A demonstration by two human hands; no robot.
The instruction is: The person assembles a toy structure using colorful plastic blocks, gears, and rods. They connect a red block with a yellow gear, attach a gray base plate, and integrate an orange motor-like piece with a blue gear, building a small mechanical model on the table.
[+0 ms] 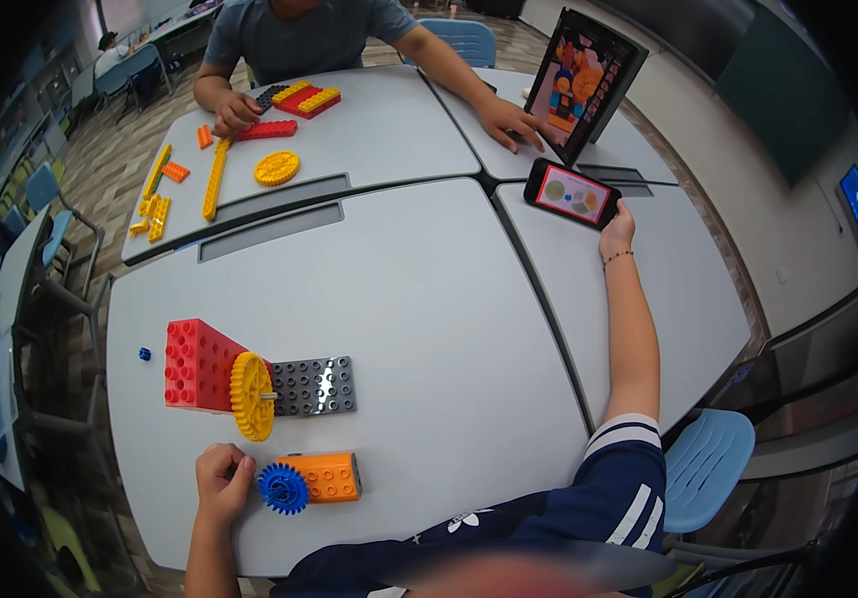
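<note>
My right hand (618, 230) reaches far out to the right and grips a black smartphone (575, 194) by its near end; its screen is lit pink and white. My left hand (224, 482) rests on the near table as a loose fist, with nothing showing in it. Just right of it lies an orange block (332, 476) with a blue gear (283, 488) at its left end. Beyond stands a tall red brick stack (194, 364). A large yellow gear (251, 397) on a grey axle is upright against it, beside a dark grey studded plate (315, 385).
A small blue piece (145, 354) lies at the table's left. Across the table a person (304, 40) touches a propped tablet (576, 90) and a red beam (267, 130). Around them lie a yellow gear wheel (277, 167), yellow beams (215, 179) and orange bricks (176, 172).
</note>
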